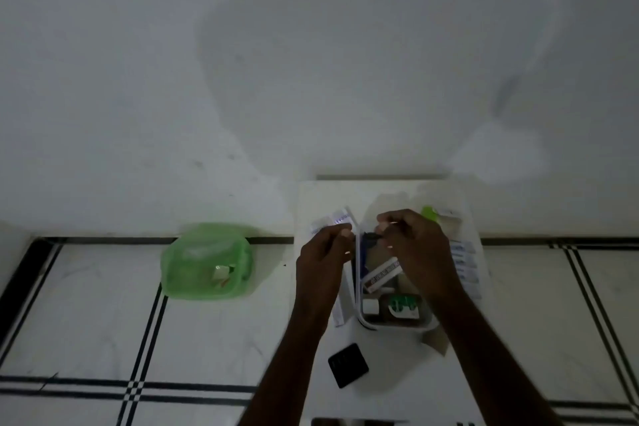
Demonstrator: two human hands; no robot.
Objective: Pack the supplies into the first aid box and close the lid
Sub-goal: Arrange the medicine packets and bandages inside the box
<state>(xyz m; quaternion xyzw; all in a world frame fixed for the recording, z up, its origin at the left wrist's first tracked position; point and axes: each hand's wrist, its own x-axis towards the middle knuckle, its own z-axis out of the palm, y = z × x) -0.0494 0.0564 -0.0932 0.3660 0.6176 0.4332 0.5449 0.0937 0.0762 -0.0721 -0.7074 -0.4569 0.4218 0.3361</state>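
Observation:
The first aid box (427,323), clear with a white rim, stands on a white board (390,387). Inside lie a white carton with dark print (382,275), a green-and-white pack (403,308) and a blue item (364,261). Its white-edged lid (356,273) stands upright along the box's left side. My left hand (323,263) has its fingers closed at the lid's top edge. My right hand (420,249) hovers over the box, pinching a small dark item (373,237). Blur hides what that item is.
A green plastic tub (207,261) with small packets inside sits on the tiled floor to the left. A black square object (347,365) lies on the board's near part. White labelled packets (465,266) and a green-capped item (428,213) lie right of the box. A white wall stands behind.

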